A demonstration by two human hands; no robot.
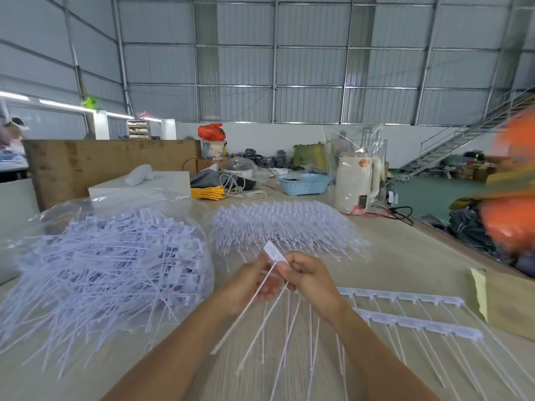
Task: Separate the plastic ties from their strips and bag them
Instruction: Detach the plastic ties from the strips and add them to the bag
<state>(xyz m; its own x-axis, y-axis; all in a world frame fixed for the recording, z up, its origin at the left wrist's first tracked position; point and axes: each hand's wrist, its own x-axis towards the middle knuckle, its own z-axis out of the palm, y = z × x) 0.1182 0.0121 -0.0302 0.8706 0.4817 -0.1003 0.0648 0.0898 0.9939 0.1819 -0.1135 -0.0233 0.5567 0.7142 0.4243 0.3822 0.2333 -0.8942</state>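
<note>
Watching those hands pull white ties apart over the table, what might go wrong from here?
1. The left hand and right hand both pinch one tie among several dangling tails, so a neighbour might get snagged or bent.
2. The clear bag at the left bulges, with tails poking out of its mouth; more ties may spill.
3. The two strips lie near the table's right edge and might get knocked off.

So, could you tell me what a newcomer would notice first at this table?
Probably the two hands, left hand and right hand, pinching a white tie at centre. Next, the clear bag of loose ties on the left, and the stack of uncut strips just behind the hands.
</note>
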